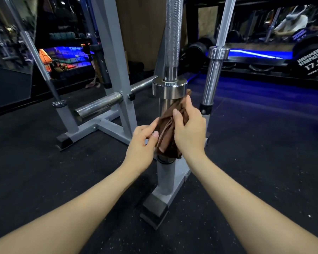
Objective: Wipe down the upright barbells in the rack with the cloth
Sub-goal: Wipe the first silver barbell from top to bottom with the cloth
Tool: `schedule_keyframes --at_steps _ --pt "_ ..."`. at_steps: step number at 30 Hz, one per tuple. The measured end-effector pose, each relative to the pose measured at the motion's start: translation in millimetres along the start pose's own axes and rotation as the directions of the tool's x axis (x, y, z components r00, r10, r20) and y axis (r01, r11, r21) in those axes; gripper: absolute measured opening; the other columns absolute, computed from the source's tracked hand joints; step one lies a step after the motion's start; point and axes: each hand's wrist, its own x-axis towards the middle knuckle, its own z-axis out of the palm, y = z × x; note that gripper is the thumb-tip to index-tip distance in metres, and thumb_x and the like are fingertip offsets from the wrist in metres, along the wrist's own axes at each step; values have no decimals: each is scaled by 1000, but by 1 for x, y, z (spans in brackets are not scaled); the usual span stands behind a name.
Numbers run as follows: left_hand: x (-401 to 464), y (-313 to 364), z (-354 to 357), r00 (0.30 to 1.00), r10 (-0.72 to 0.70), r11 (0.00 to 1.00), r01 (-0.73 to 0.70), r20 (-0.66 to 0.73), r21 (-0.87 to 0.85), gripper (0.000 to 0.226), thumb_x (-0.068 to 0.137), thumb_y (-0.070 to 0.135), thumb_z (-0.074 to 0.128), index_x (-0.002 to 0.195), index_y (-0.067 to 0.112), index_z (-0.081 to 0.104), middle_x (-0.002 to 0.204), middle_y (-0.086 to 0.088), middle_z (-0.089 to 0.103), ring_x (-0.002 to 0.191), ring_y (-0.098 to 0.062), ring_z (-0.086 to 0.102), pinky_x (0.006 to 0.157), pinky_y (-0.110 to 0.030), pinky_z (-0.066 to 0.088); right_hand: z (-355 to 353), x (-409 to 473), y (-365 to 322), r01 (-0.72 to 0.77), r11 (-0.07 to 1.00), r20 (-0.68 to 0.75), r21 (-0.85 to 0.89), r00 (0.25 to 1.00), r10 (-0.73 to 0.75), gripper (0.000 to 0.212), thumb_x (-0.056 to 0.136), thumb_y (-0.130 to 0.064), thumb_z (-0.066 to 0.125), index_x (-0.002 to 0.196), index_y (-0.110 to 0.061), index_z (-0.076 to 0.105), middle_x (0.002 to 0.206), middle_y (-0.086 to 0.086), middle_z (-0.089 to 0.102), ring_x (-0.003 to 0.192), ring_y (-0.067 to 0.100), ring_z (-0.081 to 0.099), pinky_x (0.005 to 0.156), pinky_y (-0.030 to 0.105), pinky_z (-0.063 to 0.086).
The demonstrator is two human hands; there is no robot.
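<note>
Both hands work the brown cloth (166, 136) on the middle barbell (170, 105): right hand (188, 131) grips it against the sleeve, left hand (142, 143) pinches its edge.

The room is dim, with a dark speckled floor (44, 171). Strips of blue light (255, 54) glow far beyond the fingers (178, 114), up to the right, and tint the floor there blue; another blue glow sits up to the left. The forearms are evenly lit from above. Bright glare streaks the chrome barbell (173, 33) just above the fingers. The far background is blurred. Wide-angle distortion leans the upright bars outward toward the edges.
</note>
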Motion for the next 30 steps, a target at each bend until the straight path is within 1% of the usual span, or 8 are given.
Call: schedule_keyframes --at_steps 3,6,10,13,16,22,26,30 --pt "0 -5 1 1000 1 1000 -2 12 25 41 101 22 41 140 35 38 119 0 49 94 22 42 78 6 29 6 -17 28 -60 993 135 -101 988 73 53 100 -20 41 150 -22 24 125 3 54 112 23 42 85 21 30" --pt "-1 -4 8 999 -39 999 39 5 2 42 100 24 41 141 38 36 119 2 49 94 13 46 75 5 31 1 -26 47 -104 972 282 -212 946 163 54 97 -14 46 149 -19 30 123 8 59 117 31 49 99 41 41" --pt "0 0 14 995 -88 992 83 -49 -95 39 100 30 42 138 36 44 117 4 52 95 3 51 81 -5 38 -10 -5 19 -68 997 88 -25 994 70 53 87 -11 61 138 -21 50 107 1 67 106 17 56 90 22 43" --pt "-1 -3 14 994 -91 986 81 -62 -147 38 100 33 42 137 35 47 120 7 53 104 5 51 92 -18 40 -7 8 4 -9 993 -35 117 999 13 58 88 -19 61 143 -26 42 108 -3 64 107 17 54 91 23 43" --pt "-3 -13 14 995 -87 990 83 -37 -111 40 100 38 39 139 34 46 124 9 53 105 8 51 94 -17 41 3 -17 24 9 1000 82 -4 997 -8 62 94 -14 52 149 -26 27 117 -6 59 108 18 48 85 12 36" --pt "-16 -15 26 991 -133 990 134 25 -32 46 100 31 39 145 35 30 115 6 47 81 29 42 70 6 32 -1 -42 61 -109 916 385 -386 883 267 61 93 -14 51 150 -18 29 125 7 61 117 27 53 91 32 44" --pt "-17 -17 24 991 -134 989 135 15 -55 43 100 31 40 143 34 34 112 12 47 78 29 43 71 6 32 -13 -22 24 -58 979 92 -197 993 77 45 87 -18 59 132 -23 55 92 -1 66 93 20 60 71 20 37" --pt "-22 -24 19 980 -200 977 201 21 -75 41 100 33 40 142 35 38 115 21 43 90 27 41 72 6 31 -1 -23 27 -3 997 37 -83 999 6 59 91 -17 57 146 -25 36 94 -12 54 95 10 44 74 12 28"
